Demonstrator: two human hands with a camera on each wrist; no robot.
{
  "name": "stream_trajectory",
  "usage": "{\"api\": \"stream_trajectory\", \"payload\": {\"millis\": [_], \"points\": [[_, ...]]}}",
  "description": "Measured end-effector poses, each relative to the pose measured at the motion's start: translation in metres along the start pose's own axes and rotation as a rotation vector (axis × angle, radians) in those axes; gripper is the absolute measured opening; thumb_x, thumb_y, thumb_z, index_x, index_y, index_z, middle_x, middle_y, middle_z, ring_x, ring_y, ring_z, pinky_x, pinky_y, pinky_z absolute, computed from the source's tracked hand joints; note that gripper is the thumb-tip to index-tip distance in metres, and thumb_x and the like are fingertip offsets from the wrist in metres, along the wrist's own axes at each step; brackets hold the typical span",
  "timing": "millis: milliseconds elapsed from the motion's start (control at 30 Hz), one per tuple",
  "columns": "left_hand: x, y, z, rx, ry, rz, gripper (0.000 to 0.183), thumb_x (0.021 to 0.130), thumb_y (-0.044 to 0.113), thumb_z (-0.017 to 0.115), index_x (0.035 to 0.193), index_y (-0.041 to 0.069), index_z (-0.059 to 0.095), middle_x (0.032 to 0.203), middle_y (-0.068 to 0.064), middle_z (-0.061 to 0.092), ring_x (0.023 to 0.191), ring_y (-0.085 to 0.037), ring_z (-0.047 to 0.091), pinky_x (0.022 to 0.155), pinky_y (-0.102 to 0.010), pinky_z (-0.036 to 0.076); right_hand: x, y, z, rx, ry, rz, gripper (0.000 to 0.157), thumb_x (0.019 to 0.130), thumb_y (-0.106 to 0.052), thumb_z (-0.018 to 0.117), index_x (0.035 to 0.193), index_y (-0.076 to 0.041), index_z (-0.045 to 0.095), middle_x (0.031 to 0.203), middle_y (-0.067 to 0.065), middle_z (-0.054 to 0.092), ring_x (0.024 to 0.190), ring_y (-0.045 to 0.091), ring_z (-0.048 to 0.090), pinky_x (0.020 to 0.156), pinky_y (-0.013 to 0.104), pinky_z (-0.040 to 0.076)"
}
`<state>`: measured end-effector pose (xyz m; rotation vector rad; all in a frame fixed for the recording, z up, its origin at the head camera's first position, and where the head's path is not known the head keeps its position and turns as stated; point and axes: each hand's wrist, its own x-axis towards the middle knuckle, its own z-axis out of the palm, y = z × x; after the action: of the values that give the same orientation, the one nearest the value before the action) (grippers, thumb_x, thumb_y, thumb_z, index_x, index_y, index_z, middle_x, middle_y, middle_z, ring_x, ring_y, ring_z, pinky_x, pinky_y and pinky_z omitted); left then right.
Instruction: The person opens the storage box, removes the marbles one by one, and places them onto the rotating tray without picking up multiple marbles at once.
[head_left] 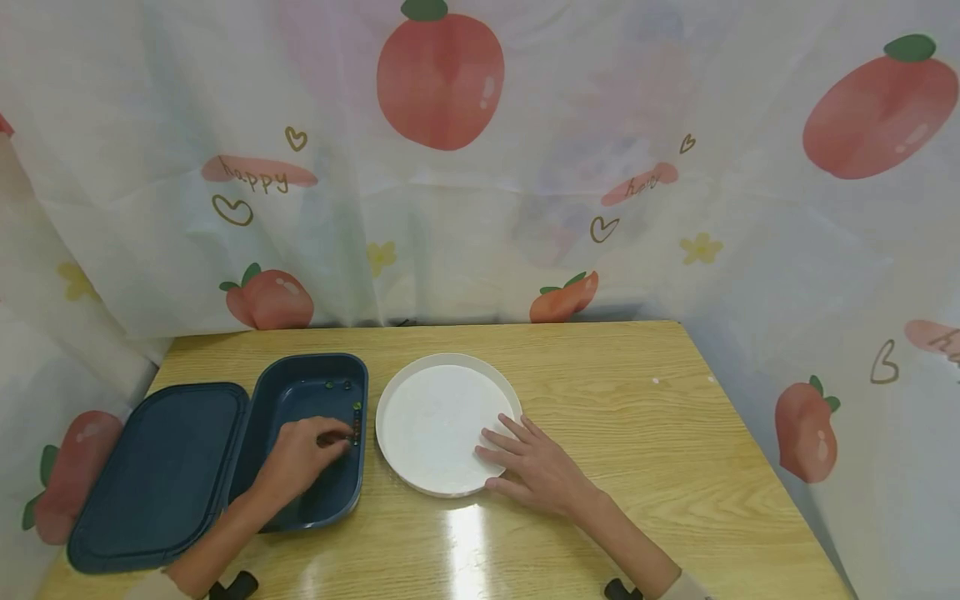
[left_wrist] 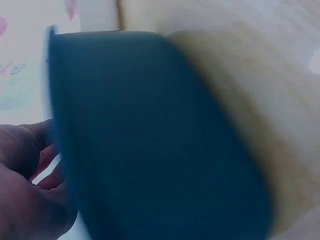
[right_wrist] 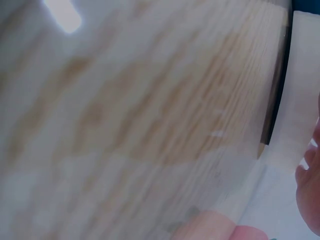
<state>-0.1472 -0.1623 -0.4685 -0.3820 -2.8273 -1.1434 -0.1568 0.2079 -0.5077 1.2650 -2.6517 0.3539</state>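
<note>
My left hand [head_left: 300,454] is inside a dark blue rectangular box [head_left: 270,512], thumb and fingers bent toward its right wall. At the fingertips lies a row of small dark reddish-brown beads or balls [head_left: 356,427]; whether one is pinched is too small to see. Small green round pieces [head_left: 357,407] lie farther back in the box. In the left wrist view the box's outer wall [left_wrist: 150,135] hides the fingertips of the left hand [left_wrist: 30,190]. With fingers spread, my right hand [head_left: 542,469] rests on the right edge of a round white tray [head_left: 442,425].
A dark blue lid [head_left: 161,475] lies flat to the left of the box. All stand on a wood-grain table [head_left: 600,400]. Behind and beside it hangs a white curtain [head_left: 465,217] printed with peaches.
</note>
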Motion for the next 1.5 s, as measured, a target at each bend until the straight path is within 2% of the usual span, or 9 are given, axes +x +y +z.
{"api": "stream_trajectory", "payload": {"millis": [233, 500, 700, 967, 1100, 1333, 1500], "points": [[0.008, 0.023, -0.016, -0.092, 0.028, 0.026, 0.015, 0.081, 0.012, 0.071, 0.096, 0.012, 0.070, 0.086, 0.006, 0.065, 0.076, -0.008, 0.062, 0.066, -0.023, 0.050, 0.000, -0.001, -0.001, -0.004, -0.003, -0.017, 0.046, 0.092, -0.050, 0.047, 0.128, -0.023, 0.057, 0.136, -0.001, 0.047, 0.132, 0.028, 0.029, 0.104, 0.050, 0.021], [0.029, 0.044, -0.014, -0.189, 0.019, 0.044, 0.013, 0.081, 0.016, 0.072, 0.093, 0.015, 0.071, 0.086, 0.006, 0.066, 0.075, -0.007, 0.062, 0.062, -0.024, 0.050, 0.000, -0.002, 0.000, -0.007, -0.002, -0.019, 0.044, 0.093, -0.047, 0.046, 0.129, -0.024, 0.056, 0.136, -0.001, 0.046, 0.132, 0.027, 0.028, 0.105, 0.049, 0.020], [0.041, 0.054, 0.000, -0.236, -0.005, 0.056, 0.011, 0.080, 0.016, 0.073, 0.091, 0.016, 0.071, 0.084, 0.008, 0.067, 0.076, -0.007, 0.062, 0.062, -0.026, 0.050, 0.001, -0.002, 0.000, -0.021, 0.002, -0.020, 0.042, 0.094, -0.045, 0.045, 0.129, -0.025, 0.056, 0.136, -0.002, 0.046, 0.132, 0.026, 0.029, 0.105, 0.049, 0.020], [0.052, 0.063, 0.029, -0.283, -0.058, 0.035, 0.009, 0.080, 0.016, 0.073, 0.088, 0.017, 0.071, 0.083, 0.009, 0.066, 0.077, -0.006, 0.063, 0.066, -0.027, 0.050, 0.000, 0.000, 0.001, -0.036, -0.027, -0.021, 0.041, 0.095, -0.046, 0.043, 0.130, -0.026, 0.055, 0.137, -0.002, 0.045, 0.133, 0.026, 0.028, 0.106, 0.048, 0.018], [0.058, 0.065, 0.042, -0.295, -0.072, 0.048, 0.009, 0.080, 0.015, 0.072, 0.089, 0.017, 0.070, 0.082, 0.009, 0.065, 0.078, -0.007, 0.063, 0.066, -0.026, 0.050, -0.001, 0.001, 0.000, -0.040, -0.044, -0.018, 0.041, 0.096, -0.045, 0.042, 0.129, -0.027, 0.055, 0.137, -0.002, 0.045, 0.133, 0.027, 0.028, 0.106, 0.048, 0.018], [0.071, 0.069, 0.055, -0.334, -0.090, 0.059, 0.011, 0.080, 0.012, 0.071, 0.092, 0.013, 0.070, 0.086, 0.005, 0.066, 0.078, -0.009, 0.063, 0.066, -0.024, 0.050, 0.001, 0.001, -0.001, -0.032, -0.048, -0.018, 0.041, 0.096, -0.045, 0.042, 0.129, -0.027, 0.055, 0.137, -0.003, 0.045, 0.133, 0.026, 0.027, 0.106, 0.048, 0.018], [0.078, 0.072, 0.062, -0.351, -0.099, 0.039, 0.015, 0.080, 0.010, 0.071, 0.096, 0.008, 0.072, 0.089, 0.001, 0.068, 0.078, -0.010, 0.063, 0.066, -0.023, 0.051, 0.003, 0.001, -0.002, -0.026, -0.048, -0.018, 0.041, 0.095, -0.046, 0.042, 0.128, -0.026, 0.057, 0.137, -0.003, 0.045, 0.133, 0.026, 0.027, 0.106, 0.048, 0.018]]}}
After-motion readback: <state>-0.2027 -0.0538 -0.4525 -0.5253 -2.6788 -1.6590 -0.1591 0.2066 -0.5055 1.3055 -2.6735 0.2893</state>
